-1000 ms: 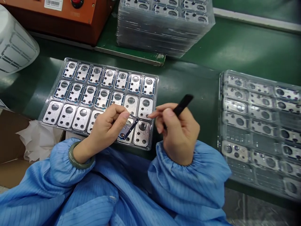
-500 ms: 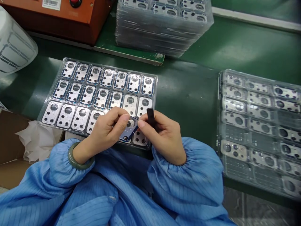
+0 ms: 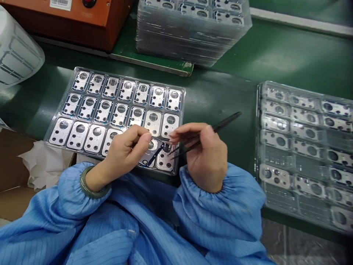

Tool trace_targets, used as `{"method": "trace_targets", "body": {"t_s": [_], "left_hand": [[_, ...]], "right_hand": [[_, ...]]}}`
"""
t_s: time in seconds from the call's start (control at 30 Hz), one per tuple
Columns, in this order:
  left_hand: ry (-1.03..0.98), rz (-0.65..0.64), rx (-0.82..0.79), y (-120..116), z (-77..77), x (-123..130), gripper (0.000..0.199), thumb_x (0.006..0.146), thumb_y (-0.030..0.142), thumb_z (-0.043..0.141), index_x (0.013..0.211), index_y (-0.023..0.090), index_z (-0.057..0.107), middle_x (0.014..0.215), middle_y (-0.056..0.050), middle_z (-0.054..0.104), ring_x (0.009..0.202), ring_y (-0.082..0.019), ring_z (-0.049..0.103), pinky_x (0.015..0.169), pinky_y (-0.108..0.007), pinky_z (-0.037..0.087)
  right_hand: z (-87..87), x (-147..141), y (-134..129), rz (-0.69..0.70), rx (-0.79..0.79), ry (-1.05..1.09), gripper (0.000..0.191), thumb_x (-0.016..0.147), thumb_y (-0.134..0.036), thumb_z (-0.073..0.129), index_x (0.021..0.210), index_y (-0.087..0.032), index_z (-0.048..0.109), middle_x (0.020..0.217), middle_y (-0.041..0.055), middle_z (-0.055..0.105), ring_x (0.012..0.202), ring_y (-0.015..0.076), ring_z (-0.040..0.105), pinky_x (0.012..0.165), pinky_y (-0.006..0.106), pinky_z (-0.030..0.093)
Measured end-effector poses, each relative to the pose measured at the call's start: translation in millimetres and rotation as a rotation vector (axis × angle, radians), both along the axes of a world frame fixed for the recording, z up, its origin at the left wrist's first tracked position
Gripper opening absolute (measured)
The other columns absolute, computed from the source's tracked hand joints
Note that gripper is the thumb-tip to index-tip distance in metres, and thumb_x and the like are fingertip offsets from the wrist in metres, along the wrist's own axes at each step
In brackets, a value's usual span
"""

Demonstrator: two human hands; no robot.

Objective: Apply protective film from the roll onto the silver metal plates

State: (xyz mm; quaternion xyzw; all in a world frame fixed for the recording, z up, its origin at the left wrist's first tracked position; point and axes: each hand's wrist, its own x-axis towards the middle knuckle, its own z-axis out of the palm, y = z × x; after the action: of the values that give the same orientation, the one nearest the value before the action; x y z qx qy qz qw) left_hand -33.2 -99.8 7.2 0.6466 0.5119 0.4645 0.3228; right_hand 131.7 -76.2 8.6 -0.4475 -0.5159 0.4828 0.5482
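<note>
Held part: flat, dark blue-rimmed metal plate (image 3: 153,154) with round openings, suspended just above the bottom row of the tray.
Long axis: diagonal, running from lower left to upper right in the head view.
Left hand (image 3: 124,151): forearm angled in from the lower left; fingers curled and thumb on top, clenched in a firm grasp on the plate's left portion.
Right hand (image 3: 206,154): raised at the right of the plate, partly closed, grasping slim black metal tweezers (image 3: 217,127).
Tweezer tips: pointing left, just beside the plate; contact cannot be determined.
Tray below: clear plastic blister tray (image 3: 60,105), 3 rows of 7 pockets, holding silver metal plates (image 3: 96,134).
Right tray: clear plastic blister tray (image 3: 257,147) holding further silver plates, on the green bench mat (image 3: 220,88).
Far edge: stack of clear trays (image 3: 190,36); orange equipment casing (image 3: 68,25).
Left side: clear film roll (image 3: 16,48); brown cardboard box (image 3: 13,202); white tissue (image 3: 41,165).
Person: blue striped sleeves (image 3: 220,209); green bangle (image 3: 91,187) on left wrist.
</note>
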Motion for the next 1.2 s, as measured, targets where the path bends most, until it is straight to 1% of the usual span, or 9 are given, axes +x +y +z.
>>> {"method": "trace_targets", "body": {"t_s": [0.07, 0.17, 0.23, 0.33, 0.47, 0.7, 0.83, 1.03, 1.2], "left_hand": [[0.003, 0.004, -0.003, 0.0, -0.5, -0.1, 0.017, 0.092, 0.024, 0.048, 0.076, 0.019, 0.051, 0.053, 0.006, 0.044, 0.042, -0.006, 0.038, 0.041, -0.018, 0.031], [0.006, 0.010, -0.001, -0.1, -1.2, -0.1, 0.017, 0.092, 0.024, 0.048, 0.076, 0.018, 0.051, 0.051, 0.007, 0.043, 0.041, -0.005, 0.036, 0.040, -0.018, 0.031], [0.006, 0.013, 0.004, -0.2, -1.4, 0.0, 0.017, 0.092, 0.023, 0.048, 0.076, 0.018, 0.052, 0.051, 0.007, 0.042, 0.041, -0.005, 0.036, 0.041, -0.018, 0.031], [0.004, 0.007, 0.007, 0.1, -1.0, 0.2, 0.017, 0.091, 0.022, 0.048, 0.076, 0.018, 0.052, 0.051, 0.007, 0.042, 0.041, -0.005, 0.036, 0.041, -0.017, 0.032], [0.028, 0.005, 0.013, 0.9, -0.1, 0.6, 0.016, 0.091, 0.021, 0.048, 0.076, 0.017, 0.052, 0.053, 0.007, 0.044, 0.043, -0.005, 0.038, 0.043, -0.017, 0.034], [0.058, 0.012, 0.037, 0.8, -0.1, 0.7, 0.016, 0.091, 0.021, 0.049, 0.075, 0.017, 0.053, 0.054, 0.005, 0.048, 0.044, -0.005, 0.040, 0.043, -0.016, 0.035], [0.054, 0.003, 0.058, 0.6, 0.6, 0.8, 0.017, 0.091, 0.021, 0.049, 0.074, 0.017, 0.053, 0.053, 0.005, 0.048, 0.043, -0.005, 0.040, 0.042, -0.016, 0.035], [0.052, -0.006, 0.071, 0.9, 0.5, 0.8, 0.016, 0.090, 0.020, 0.049, 0.075, 0.017, 0.053, 0.055, 0.005, 0.050, 0.044, -0.005, 0.041, 0.043, -0.015, 0.035], [0.036, -0.015, 0.082, 1.6, 0.4, 0.9, 0.016, 0.090, 0.018, 0.050, 0.074, 0.017, 0.053, 0.055, 0.006, 0.048, 0.044, -0.003, 0.040, 0.042, -0.014, 0.034]], "right_hand": [[-0.1, -2.7, 0.4, -0.092, 0.007, 0.061, 0.036, 0.096, -0.045, 0.043, 0.078, -0.025, 0.068, 0.070, 0.0009, 0.066, 0.059, 0.0155, 0.061, 0.053, 0.030, 0.050], [1.1, -6.0, 0.4, -0.149, 0.079, 0.096, 0.023, 0.091, -0.044, 0.055, 0.079, -0.028, 0.067, 0.069, -0.0007, 0.065, 0.055, 0.0162, 0.062, 0.046, 0.030, 0.053], [1.5, -7.0, 0.0, -0.165, 0.159, 0.107, 0.016, 0.086, -0.042, 0.062, 0.082, -0.028, 0.067, 0.072, -0.0011, 0.066, 0.056, 0.0173, 0.064, 0.046, 0.031, 0.056], [0.7, -6.5, -1.2, -0.121, 0.229, 0.097, 0.016, 0.084, -0.041, 0.065, 0.086, -0.026, 0.067, 0.076, -0.0007, 0.069, 0.059, 0.0178, 0.067, 0.050, 0.032, 0.059], [-1.1, -5.9, -2.2, -0.034, 0.217, 0.123, 0.014, 0.084, -0.038, 0.066, 0.089, -0.025, 0.068, 0.079, -0.0003, 0.070, 0.066, 0.0174, 0.069, 0.056, 0.030, 0.061], [0.1, -8.2, -1.5, -0.040, 0.192, 0.109, 0.014, 0.084, -0.037, 0.067, 0.085, -0.023, 0.068, 0.076, -0.0002, 0.069, 0.062, 0.0148, 0.068, 0.053, 0.027, 0.061], [0.8, -6.2, -1.5, -0.006, 0.147, 0.127, 0.014, 0.084, -0.037, 0.067, 0.086, -0.024, 0.068, 0.078, -0.0007, 0.069, 0.062, 0.0143, 0.068, 0.054, 0.028, 0.062], [-0.4, -3.6, -0.2, 0.044, 0.099, 0.178, 0.012, 0.084, -0.035, 0.067, 0.087, -0.024, 0.067, 0.077, -0.0005, 0.071, 0.062, 0.0157, 0.069, 0.049, 0.027, 0.060], [0.4, -3.2, -0.1, 0.029, 0.073, 0.136, 0.014, 0.084, -0.039, 0.066, 0.086, -0.025, 0.066, 0.076, -0.0004, 0.071, 0.062, 0.0163, 0.069, 0.049, 0.028, 0.060]]}}
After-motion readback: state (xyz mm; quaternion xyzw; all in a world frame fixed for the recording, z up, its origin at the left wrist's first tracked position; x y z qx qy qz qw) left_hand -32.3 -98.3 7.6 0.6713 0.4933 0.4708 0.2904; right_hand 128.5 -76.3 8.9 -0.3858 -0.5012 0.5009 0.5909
